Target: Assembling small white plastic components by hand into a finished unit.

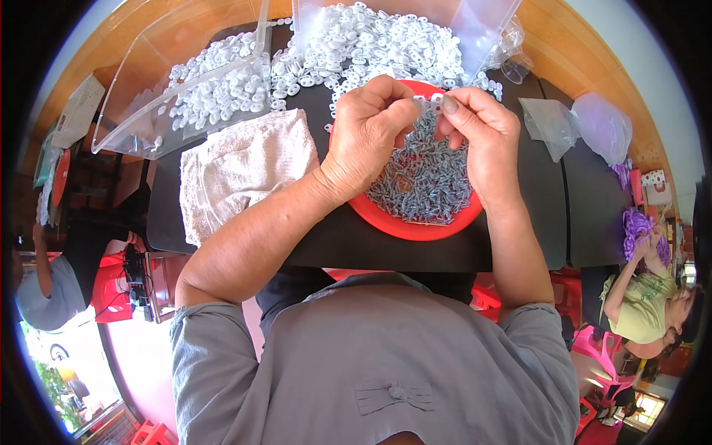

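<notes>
Left hand [371, 130] curled nearly closed, thumb and forefinger pinched on something small at the fingertips, too small to make out; right hand [478, 126] likewise curled, thumb and forefinger pinching a small white plastic ring [436, 99]. Fingertips of both hands meet just above the far rim of a round red plate [411, 226]. Plate carries a heap of small grey metal screws [426, 178], dull and spiky; hands cover the far part of the heap and most of the plate's upper rim.

Plate sits on a black table [334, 241], near edge toward the person. Beyond the hands, a big loose pile of white plastic rings [371, 44], small, oval, glossy, spread across the table's far side. Left of that, a clear plastic bin [148, 96] tilted on its side, more white rings inside; a second clear bin [482, 26] at top, cut off by the frame edge.

Left of the plate: a white towel [237, 170], rough weave, crumpled, partly hidden under the left forearm. Right of the hands: clear plastic bags [549, 122], crumpled, contents unclear.

Table stands on a wooden floor [593, 67]. Another person in a green top [645, 297] at far right, distorted by the lens; one more at far left edge, mostly cut off
</notes>
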Available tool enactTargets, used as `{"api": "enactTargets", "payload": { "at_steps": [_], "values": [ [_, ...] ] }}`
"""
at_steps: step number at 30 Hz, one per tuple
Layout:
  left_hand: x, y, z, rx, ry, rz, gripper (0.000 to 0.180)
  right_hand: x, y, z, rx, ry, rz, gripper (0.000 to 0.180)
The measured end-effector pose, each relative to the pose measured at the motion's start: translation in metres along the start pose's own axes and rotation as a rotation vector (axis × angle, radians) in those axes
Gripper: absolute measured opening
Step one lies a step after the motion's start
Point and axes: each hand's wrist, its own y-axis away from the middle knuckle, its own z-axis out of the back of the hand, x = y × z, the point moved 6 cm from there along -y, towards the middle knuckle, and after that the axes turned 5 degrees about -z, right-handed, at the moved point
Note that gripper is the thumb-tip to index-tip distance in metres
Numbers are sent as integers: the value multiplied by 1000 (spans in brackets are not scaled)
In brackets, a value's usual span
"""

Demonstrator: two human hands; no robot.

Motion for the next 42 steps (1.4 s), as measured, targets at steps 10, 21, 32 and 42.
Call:
{"api": "enactTargets", "payload": {
  "at_steps": [10,21,32,42],
  "values": [
    [4,-2,0,24,-12,-30,12,1,0,-3,52,12,-10,16],
    [5,-2,-7,78,64,-7,13,3,0,1,16,4,-11,16],
    [8,-1,-8,110,95,51,14,5,0,3,18,50,5,17],
    [3,-2,-5,128,13,-51,12,6,1,-2,62,80,5,19]
  ]
}}
